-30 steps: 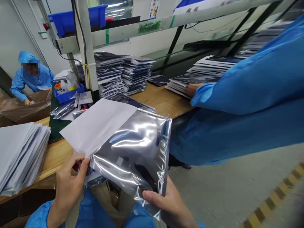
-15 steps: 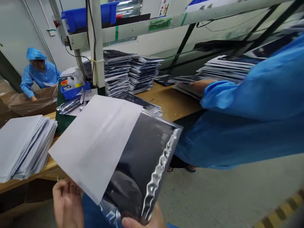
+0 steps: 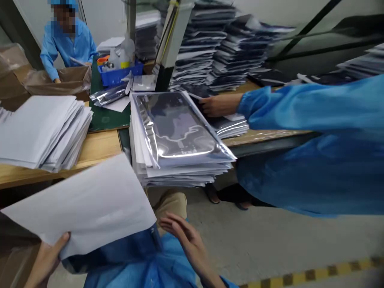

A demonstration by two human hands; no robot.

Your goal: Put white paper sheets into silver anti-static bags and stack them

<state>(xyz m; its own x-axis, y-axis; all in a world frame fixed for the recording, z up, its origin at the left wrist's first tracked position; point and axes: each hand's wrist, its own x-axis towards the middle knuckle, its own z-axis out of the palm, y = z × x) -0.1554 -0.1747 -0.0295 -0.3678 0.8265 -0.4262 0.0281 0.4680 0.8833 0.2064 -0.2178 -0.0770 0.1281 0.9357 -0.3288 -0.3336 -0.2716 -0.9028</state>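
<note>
On my screen, the left hand (image 3: 48,264) grips a white paper sheet (image 3: 81,204) by its edge. The right hand (image 3: 184,244) is open and holds nothing, with its fingers (image 3: 171,222) spread apart. A stack of shiny silver bags (image 3: 177,132) sits on the wooden bench (image 3: 96,150) above those fingers, not touching them, and another person's hand (image 3: 219,105) is just beside it.

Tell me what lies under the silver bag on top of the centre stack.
Under the silver bag, edges of white sheets show along the stack's front and left side. The stack's inner layers are covered, so what lies between those edges cannot be seen.
</note>
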